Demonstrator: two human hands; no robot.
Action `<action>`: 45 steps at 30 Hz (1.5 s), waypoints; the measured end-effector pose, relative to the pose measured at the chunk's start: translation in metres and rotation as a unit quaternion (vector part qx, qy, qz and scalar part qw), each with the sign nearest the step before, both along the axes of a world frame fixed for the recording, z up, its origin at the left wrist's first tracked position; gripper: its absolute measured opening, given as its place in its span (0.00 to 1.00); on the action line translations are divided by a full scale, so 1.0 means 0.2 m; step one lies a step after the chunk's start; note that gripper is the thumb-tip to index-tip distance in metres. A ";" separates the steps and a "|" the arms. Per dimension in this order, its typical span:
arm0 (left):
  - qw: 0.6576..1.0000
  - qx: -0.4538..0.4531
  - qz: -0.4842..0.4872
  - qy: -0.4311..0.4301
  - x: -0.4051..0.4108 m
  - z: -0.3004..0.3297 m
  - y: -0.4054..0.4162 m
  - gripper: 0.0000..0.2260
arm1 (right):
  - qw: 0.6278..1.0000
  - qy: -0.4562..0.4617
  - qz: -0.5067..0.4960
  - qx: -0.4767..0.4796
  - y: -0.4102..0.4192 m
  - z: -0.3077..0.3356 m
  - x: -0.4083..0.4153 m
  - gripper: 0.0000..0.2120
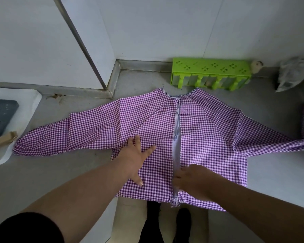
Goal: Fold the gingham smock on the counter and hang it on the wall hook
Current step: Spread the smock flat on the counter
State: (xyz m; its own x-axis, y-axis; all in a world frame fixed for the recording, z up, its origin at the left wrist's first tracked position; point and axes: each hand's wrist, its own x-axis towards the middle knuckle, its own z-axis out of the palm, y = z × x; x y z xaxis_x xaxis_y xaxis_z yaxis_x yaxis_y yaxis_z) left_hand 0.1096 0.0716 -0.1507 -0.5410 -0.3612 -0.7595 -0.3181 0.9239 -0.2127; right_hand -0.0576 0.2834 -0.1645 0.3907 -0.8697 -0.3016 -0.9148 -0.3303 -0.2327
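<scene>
Head view, looking down: the smock (200,130) lies spread flat on the counter (60,172) across the middle of the frame, neck toward the wall at the top, hem hanging a little over the near edge at the bottom. Its long axis runs left to right through the two sleeves; the open slit runs top to bottom down the centre.

The left hand (136,156) presses flat, fingers splayed, on the left panel just left of the slit, gripping nothing. The right hand (191,179) rests on the cloth at the slit's lower end; its fingers curl at the edge, but whether they pinch it I cannot tell.

For a first fold, the left sleeve lies out to the left of the left hand and the right sleeve to the right of the right hand, each nearer its own side.

No hook shows. No writing or brand is readable anywhere.
</scene>
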 end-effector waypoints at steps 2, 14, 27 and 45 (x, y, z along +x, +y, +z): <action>1.000 -0.005 -0.002 -0.008 -0.01 0.01 0.01 0.66 | 0.998 0.000 0.005 -0.068 -0.02 0.03 0.03 0.07; 0.986 0.051 0.040 0.154 -0.28 0.01 0.21 0.39 | 0.975 -0.063 -0.205 -0.052 0.10 -0.07 0.11 0.18; 0.999 -0.018 0.045 -0.007 -0.46 0.01 0.36 0.62 | 0.630 -0.088 -0.771 0.011 0.67 0.05 -0.20 0.21; 0.998 -0.025 0.066 0.000 -0.49 0.03 0.39 0.65 | 0.676 -0.194 -0.680 0.207 0.78 0.11 -0.35 0.14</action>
State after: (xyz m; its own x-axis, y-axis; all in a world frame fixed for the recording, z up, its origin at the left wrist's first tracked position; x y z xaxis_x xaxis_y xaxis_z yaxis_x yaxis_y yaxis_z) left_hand 0.0120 0.1493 -0.1455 -0.4866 -0.4661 -0.7389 -0.4360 0.8625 -0.2569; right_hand -0.1268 0.4391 -0.1427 -0.5663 -0.3767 -0.7331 -0.1493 0.9216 -0.3582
